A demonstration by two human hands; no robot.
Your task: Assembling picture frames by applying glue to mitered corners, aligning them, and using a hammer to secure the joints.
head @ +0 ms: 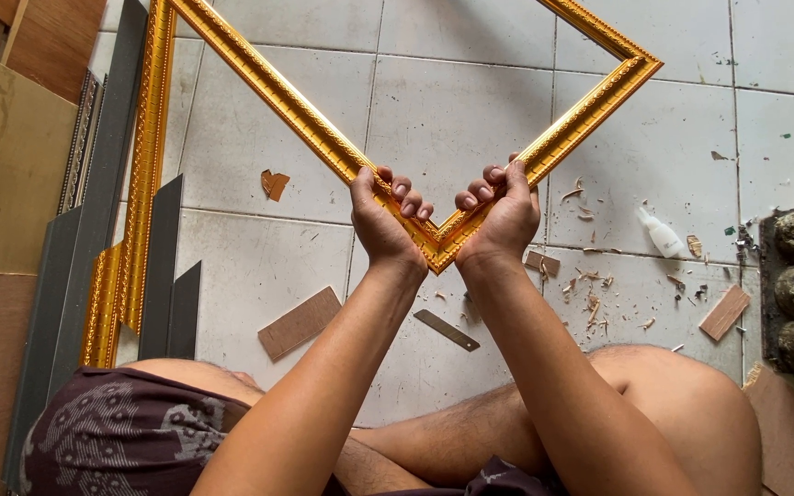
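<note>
The person sits on a white tiled floor (470, 110) and holds a gold picture frame (434, 241) up in front of them, turned so that 1 corner points down toward their lap. Both hands clamp that lowest corner. The left hand (380, 216) closes on the left rail, thumb behind and 4 fingertips curled over the ornate front edge. The right hand (505, 213) closes on the right rail in the same way. The 2 hands sit close together, just apart, with the mitred joint showing between and below them. The frame's rails run up and outward from the hands; the right corner (647, 64) is in view, while the top runs out of the picture.

At the left, more gold moulding strips (144, 165) and dark grey strips (163, 276) lie against brown boards (2, 156). On the tiles below the hands lie a flat brown wood piece (299, 323), a narrow dark flat strip (446, 330), possibly a blade or metal plate, and scattered wood shavings (592, 298). A small white bottle (662, 235) lies to the right, near another small wood block (724, 312). A torn brown scrap (274, 184) lies farther up the floor.
</note>
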